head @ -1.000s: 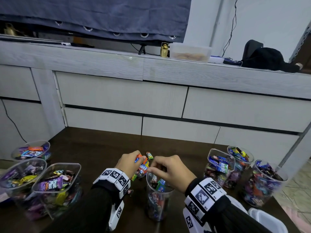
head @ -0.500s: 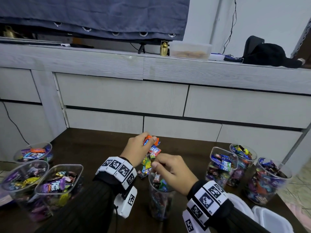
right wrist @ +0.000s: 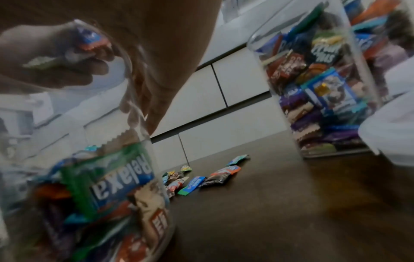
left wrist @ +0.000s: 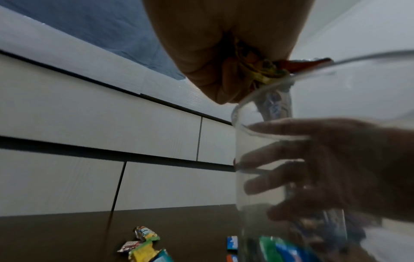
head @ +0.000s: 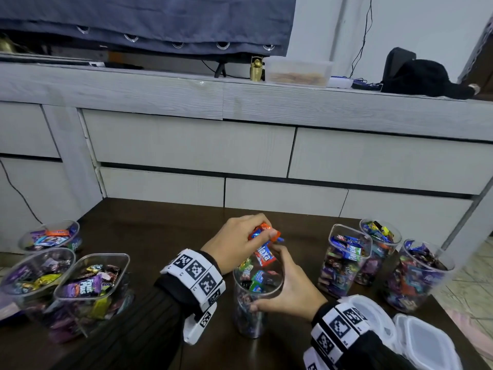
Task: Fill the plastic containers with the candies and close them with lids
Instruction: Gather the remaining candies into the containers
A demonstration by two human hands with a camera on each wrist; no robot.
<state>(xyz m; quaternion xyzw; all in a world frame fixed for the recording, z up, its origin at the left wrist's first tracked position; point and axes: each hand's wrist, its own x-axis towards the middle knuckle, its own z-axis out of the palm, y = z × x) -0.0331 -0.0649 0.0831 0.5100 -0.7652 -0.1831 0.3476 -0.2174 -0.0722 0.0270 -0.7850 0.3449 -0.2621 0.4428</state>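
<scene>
Seven clear containers stand on the dark brown table: three filled ones at lower left, three filled ones at right, and a round container at lower centre, partly filled. Two white lids lie in the lower right corner. Loose candies lie on the tabletop behind the round container. Behind the table runs a grey wood-grain cabinet, under a dark blue curtain. The left hand clutches a bunch of wrapped candies directly above the container's mouth, its fingers curled round them. The right hand grips the container's side near the rim.
</scene>
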